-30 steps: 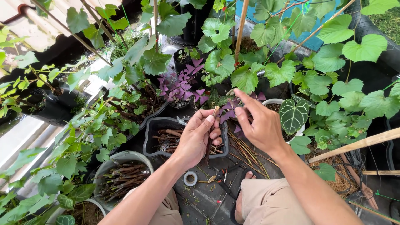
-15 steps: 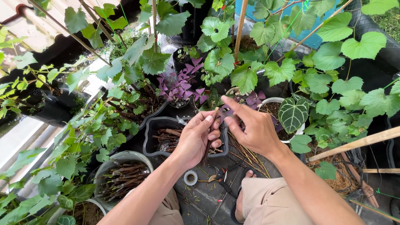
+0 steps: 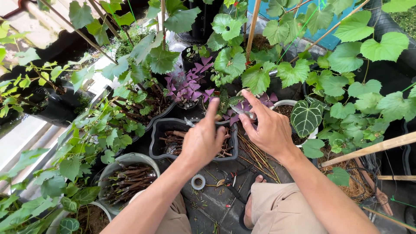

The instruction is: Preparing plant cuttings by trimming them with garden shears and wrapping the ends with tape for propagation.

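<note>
Both hands work a small dark-green veined leaf cutting (image 3: 227, 100).
Your left hand (image 3: 203, 141) and right hand (image 3: 268, 125) pinch it with closed fingertips above the black plastic tray of brown stems (image 3: 161, 130), at its far edge.

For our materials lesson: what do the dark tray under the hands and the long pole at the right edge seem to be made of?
Dark tray: probably plastic, with a thin, smooth moulded wavy rim and a matt grey-black finish. Long pole: looks like bare wood or bamboo, pale tan, unpainted, faintly grained. The left hand hovers above the tray.
</note>
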